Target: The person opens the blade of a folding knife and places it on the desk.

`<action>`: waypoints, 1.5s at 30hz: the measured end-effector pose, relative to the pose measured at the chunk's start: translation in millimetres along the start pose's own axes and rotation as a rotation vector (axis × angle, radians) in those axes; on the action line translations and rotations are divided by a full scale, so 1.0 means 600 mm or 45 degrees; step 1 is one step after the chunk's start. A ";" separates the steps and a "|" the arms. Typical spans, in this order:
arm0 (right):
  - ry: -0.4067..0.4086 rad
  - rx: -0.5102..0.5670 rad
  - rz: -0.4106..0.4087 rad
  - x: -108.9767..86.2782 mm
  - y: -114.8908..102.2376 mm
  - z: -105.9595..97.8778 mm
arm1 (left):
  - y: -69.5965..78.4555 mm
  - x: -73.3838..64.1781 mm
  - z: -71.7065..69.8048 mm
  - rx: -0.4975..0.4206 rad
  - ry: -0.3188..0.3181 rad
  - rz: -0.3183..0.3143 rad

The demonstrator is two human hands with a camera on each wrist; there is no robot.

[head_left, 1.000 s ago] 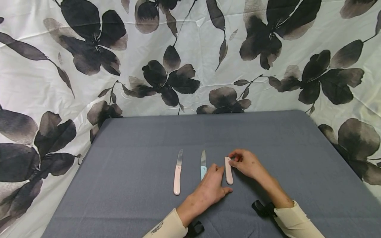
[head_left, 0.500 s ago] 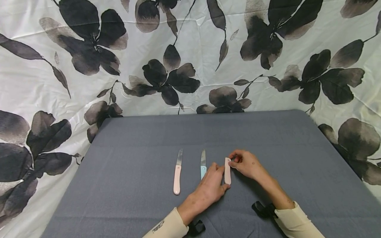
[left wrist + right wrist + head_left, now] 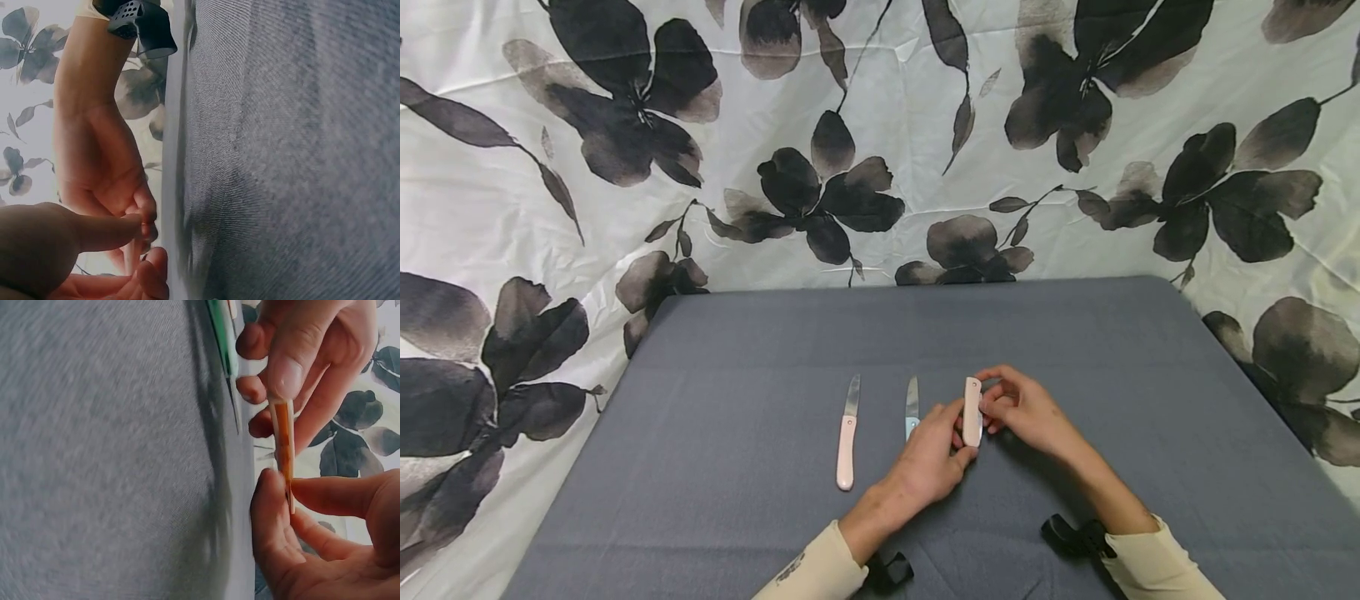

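Observation:
A folding knife [image 3: 972, 412] with a pale pink handle is held between both hands, its blade folded along the handle with a bright sliver showing at the right edge. My left hand [image 3: 928, 458] grips the handle's near end, thumb [image 3: 289, 375] on it. At the far end my right hand [image 3: 1026, 412] pinches the right side with thumb and fingertips. In the right wrist view the folding knife [image 3: 284, 434] is seen edge-on, raised off the table. Left of my hands lies a light blue folding knife [image 3: 912, 404], blade out, its handle mostly hidden by my left hand.
Farther left, a pink folding knife [image 3: 846, 450] lies with its blade out, pointing away. Grey cloth covers the table [image 3: 722, 433]. A white floral sheet [image 3: 925, 100] hangs behind the far edge.
The held pink folding knife has been lifted off the cloth, with both hands rising along with it. My left thumb has come in against its near end. The other two knives have not moved.

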State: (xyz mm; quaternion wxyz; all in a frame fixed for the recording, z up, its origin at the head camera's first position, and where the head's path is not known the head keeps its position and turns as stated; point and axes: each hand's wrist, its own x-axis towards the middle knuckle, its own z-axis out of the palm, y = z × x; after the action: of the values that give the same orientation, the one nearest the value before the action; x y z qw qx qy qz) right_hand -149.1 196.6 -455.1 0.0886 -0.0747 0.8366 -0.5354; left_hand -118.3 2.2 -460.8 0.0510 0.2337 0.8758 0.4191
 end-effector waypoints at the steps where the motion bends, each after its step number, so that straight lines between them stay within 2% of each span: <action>1: -0.010 0.035 -0.002 0.000 -0.001 0.000 | 0.000 0.001 0.000 -0.007 0.009 0.007; 5: -0.033 0.130 -0.004 -0.002 -0.003 0.000 | 0.000 0.002 0.003 -0.042 0.059 0.030; 10: -0.045 0.260 0.019 -0.007 -0.002 0.002 | 0.000 0.002 0.005 -0.133 0.086 0.012; 16: -0.011 0.347 0.001 -0.012 0.005 0.008 | -0.001 0.005 0.004 -0.324 0.093 -0.072; 24: 0.005 0.361 -0.108 -0.013 0.009 0.017 | -0.005 0.012 0.003 -0.448 0.113 -0.166; 31: 0.008 0.352 -0.152 -0.011 0.009 0.022 | -0.005 0.014 -0.002 -0.563 0.118 -0.168; 45: 0.012 0.327 -0.201 -0.017 0.008 0.024 | -0.008 0.014 -0.006 -0.577 0.090 -0.163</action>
State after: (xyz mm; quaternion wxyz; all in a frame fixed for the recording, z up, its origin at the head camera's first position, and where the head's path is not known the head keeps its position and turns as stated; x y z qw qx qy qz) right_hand -136.0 187.8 -464.6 0.0510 -0.1259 0.7530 -0.6438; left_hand -128.4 0.6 -461.0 0.0978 0.1457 0.7737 0.6087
